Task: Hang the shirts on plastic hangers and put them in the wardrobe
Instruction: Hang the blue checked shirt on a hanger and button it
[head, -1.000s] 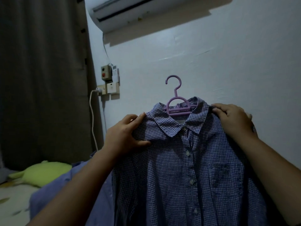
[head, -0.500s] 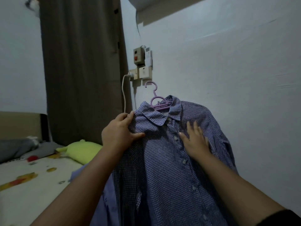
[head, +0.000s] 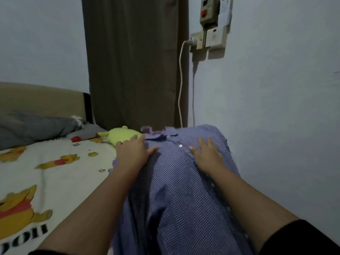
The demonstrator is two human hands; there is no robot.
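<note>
1. Pressing down with flat, spread fingers, our left hand [head: 132,151] lies on the left chest of the shirt [head: 176,190], thumb pointing toward the button row; it pinches nothing.
2. Our right hand [head: 207,153] rests palm-down on the right chest in the same way, fingers straight and a little apart, nothing held between them.
3. Between our two hands runs the placket, with one white button [head: 180,145] showing near the collar [head: 159,133].
4. That shirt, a blue small-check one, lies front-up along the right edge of the bed [head: 55,162], close beside the wall [head: 276,107], its collar at the far end and blurred.
5. We cannot tell from this view whether a hanger sits inside it.
6. Just left of the collar a green plush toy [head: 119,134] lies on the sheet, touching or nearly touching our left fingertips.
7. Farther left we see a grey pillow [head: 36,126] against the headboard [head: 42,96].
8. Behind the bed hangs a brown curtain [head: 134,61]; on the wall beside it sit a socket [head: 197,40] with a white cable [head: 181,80] running down, and a switch box [head: 209,11] above.
</note>
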